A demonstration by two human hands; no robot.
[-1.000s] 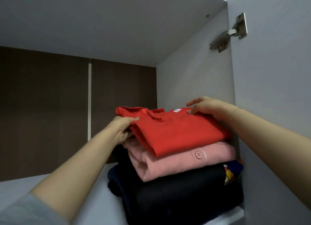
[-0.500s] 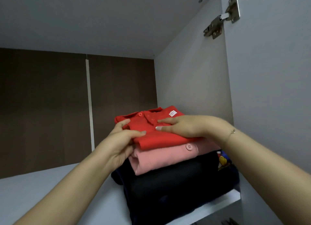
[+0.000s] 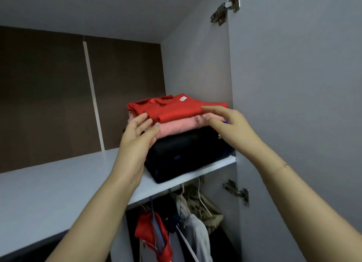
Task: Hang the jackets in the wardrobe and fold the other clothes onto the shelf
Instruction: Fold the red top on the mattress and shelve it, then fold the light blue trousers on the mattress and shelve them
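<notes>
— What is kept in the wardrobe?

— A pile of folded clothes is stacked at the right end of the white shelf (image 3: 58, 183), close against the wardrobe's side wall (image 3: 195, 69). A red polo shirt (image 3: 176, 108) is laid on top, a pink garment (image 3: 176, 125) beneath it, and a bulky black garment (image 3: 182, 154) at the bottom. A scrap of blue cloth is glimpsed at the pile's right edge. Below the shelf, jackets are hung on hangers: a red jacket (image 3: 150, 234), a grey jacket (image 3: 197, 234) and an olive jacket (image 3: 203, 207) can be made out.

— How is the red polo shirt set?

— It is laid flat, its long side run along the shelf from left to right, its collar and white label turned toward the dark back panel (image 3: 49, 95).

— And the hands?

— The left hand (image 3: 137, 136) is held open at the pile's left front corner, fingers loosely spread, fingertips brought to the edges of the red and pink layers. The right hand (image 3: 229, 124) is also seen open, fingers extended leftward in front of the red shirt's fold. Nothing is gripped by either. Whether the right fingers are touching the cloth cannot be told. A thin bracelet (image 3: 286, 165) is worn on the right wrist.
</notes>
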